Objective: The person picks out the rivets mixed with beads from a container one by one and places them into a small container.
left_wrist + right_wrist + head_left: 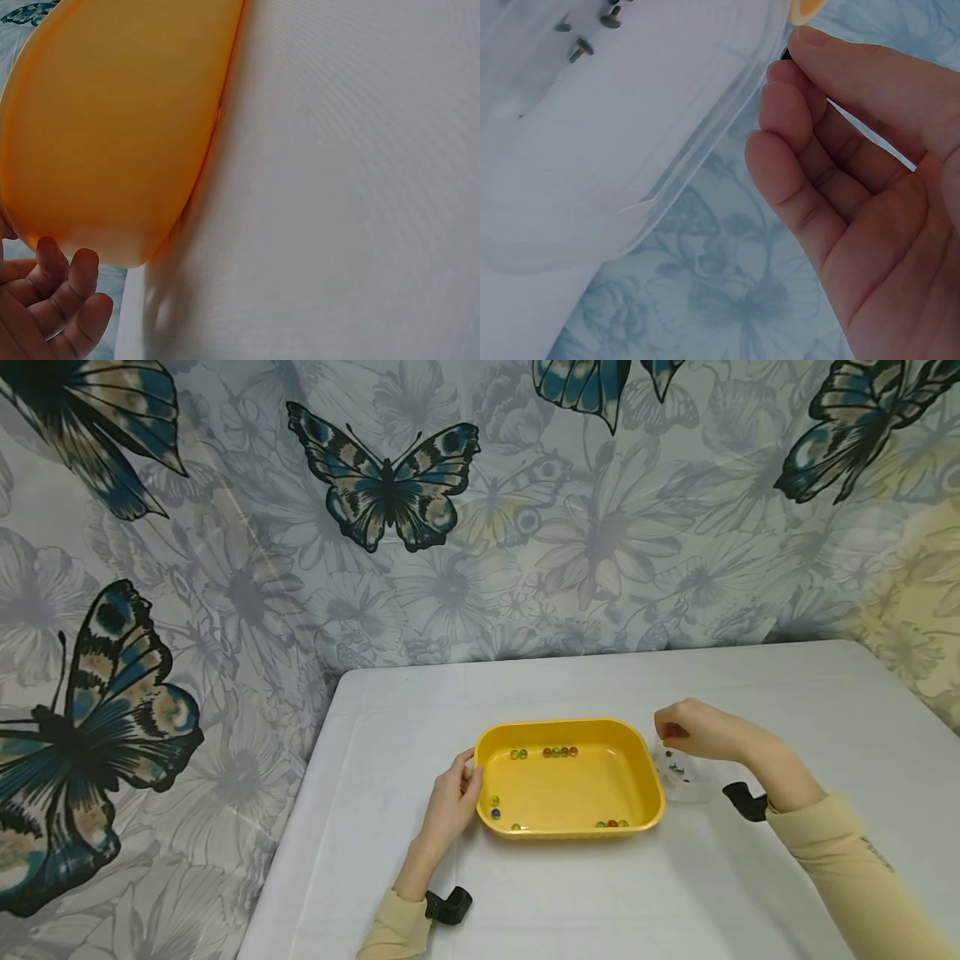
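Nearest the head camera, two cream sleeves reach over a white-covered table (390,727); the left hand (452,799) rests with relaxed fingers against the left rim of a yellow rectangular plastic tray (491,739) holding scattered glass marbles (559,752), while the right hand (690,731) hovers, fingertips drawn together, above a small clear plastic container (686,781) standing just right of the tray. Left wrist view: the tray's yellow outer wall (112,135) fills the frame, loosely curled fingers (71,289) beside it and gripping nothing. Right wrist view: thumb and forefinger of the right hand (855,172) pinch a small dark object (785,53), barely visible, next to the clear container (615,150), in which small metal screws (581,50) lie. Risk, as a judgement: the pinched piece is tiny and could slip and roll off the table; the unclamped tray could slide if nudged.
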Available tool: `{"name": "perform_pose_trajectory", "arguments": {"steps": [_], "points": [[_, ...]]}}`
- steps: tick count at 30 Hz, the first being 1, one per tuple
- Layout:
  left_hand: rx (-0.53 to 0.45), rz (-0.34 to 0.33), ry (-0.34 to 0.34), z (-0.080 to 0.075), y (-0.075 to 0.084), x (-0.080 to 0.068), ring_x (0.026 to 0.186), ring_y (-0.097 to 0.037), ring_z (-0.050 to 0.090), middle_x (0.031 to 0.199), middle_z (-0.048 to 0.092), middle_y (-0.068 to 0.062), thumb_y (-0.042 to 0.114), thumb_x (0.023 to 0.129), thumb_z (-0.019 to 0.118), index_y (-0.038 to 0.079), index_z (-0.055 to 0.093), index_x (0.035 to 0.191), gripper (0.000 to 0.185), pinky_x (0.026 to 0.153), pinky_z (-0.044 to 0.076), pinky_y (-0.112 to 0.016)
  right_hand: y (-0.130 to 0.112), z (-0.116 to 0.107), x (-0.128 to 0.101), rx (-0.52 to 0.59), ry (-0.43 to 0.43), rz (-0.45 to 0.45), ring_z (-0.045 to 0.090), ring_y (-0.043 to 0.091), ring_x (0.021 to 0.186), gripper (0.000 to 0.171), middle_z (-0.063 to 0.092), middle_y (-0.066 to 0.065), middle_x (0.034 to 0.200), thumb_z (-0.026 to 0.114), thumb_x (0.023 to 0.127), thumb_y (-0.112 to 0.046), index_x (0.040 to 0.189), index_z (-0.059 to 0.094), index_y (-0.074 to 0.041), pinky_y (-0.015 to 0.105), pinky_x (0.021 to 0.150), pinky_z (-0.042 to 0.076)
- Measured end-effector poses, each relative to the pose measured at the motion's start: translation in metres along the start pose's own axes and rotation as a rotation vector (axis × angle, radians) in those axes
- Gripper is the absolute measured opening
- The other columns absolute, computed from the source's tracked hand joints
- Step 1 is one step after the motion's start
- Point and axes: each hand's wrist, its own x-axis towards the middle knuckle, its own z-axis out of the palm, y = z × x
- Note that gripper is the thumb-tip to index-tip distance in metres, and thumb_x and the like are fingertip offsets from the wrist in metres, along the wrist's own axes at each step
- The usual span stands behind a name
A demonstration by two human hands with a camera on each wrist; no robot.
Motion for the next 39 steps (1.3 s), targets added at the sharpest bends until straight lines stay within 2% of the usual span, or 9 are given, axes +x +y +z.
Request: {"name": "perform_pose_trajectory", "arguments": {"steps": [10, 18, 25, 39], "points": [[-0.003, 0.007, -0.003, 0.0, 0.0, 0.0, 0.062, -0.007, 0.05, 0.071, 0.049, 0.004, 0.017, 0.097, 0.046, 0.001, 0.047, 0.13, 0.037, 0.056, 0.045, -0.021, 0.007, 0.003, -0.012, 0.016, 0.002, 0.017, 0.039, 0.005, 0.057, 0.021, 0.044, -0.007, 0.064, 0.064, 0.08, 0.006, 0.073, 0.054, -0.011, 0.022, 0.052, 0.038], [0.002, 0.004, 0.0, 0.001, 0.0, 0.0, 0.062, -0.007, 0.049, 0.072, 0.049, 0.004, 0.018, 0.097, 0.047, 0.001, 0.048, 0.13, 0.036, 0.055, 0.044, -0.021, 0.011, 0.005, -0.019, 0.02, 0.0, 0.064, 0.04, 0.008, 0.058, 0.02, 0.045, -0.006, 0.065, 0.064, 0.08, 0.006, 0.074, 0.055, -0.011, 0.022, 0.053, 0.04], [0.008, -0.007, 0.001, 0.001, 0.0, 0.0, 0.063, -0.008, 0.049, 0.073, 0.05, 0.005, 0.018, 0.097, 0.047, 0.002, 0.048, 0.13, 0.037, 0.056, 0.044, -0.021, 0.013, 0.005, -0.023, 0.023, 0.023, 0.062, 0.04, 0.007, 0.059, 0.017, 0.045, -0.006, 0.065, 0.064, 0.08, 0.006, 0.075, 0.055, -0.008, 0.023, 0.053, 0.039], [0.014, -0.023, 0.001, 0.0, 0.001, 0.0, 0.062, -0.008, 0.048, 0.073, 0.05, 0.004, 0.02, 0.097, 0.047, 0.003, 0.048, 0.13, 0.037, 0.054, 0.043, -0.021, 0.017, 0.008, -0.037, 0.04, 0.065, 0.076, 0.042, 0.005, 0.058, 0.016, 0.05, -0.007, 0.067, 0.063, 0.082, 0.003, 0.077, 0.057, -0.011, 0.022, 0.052, 0.041]]}}
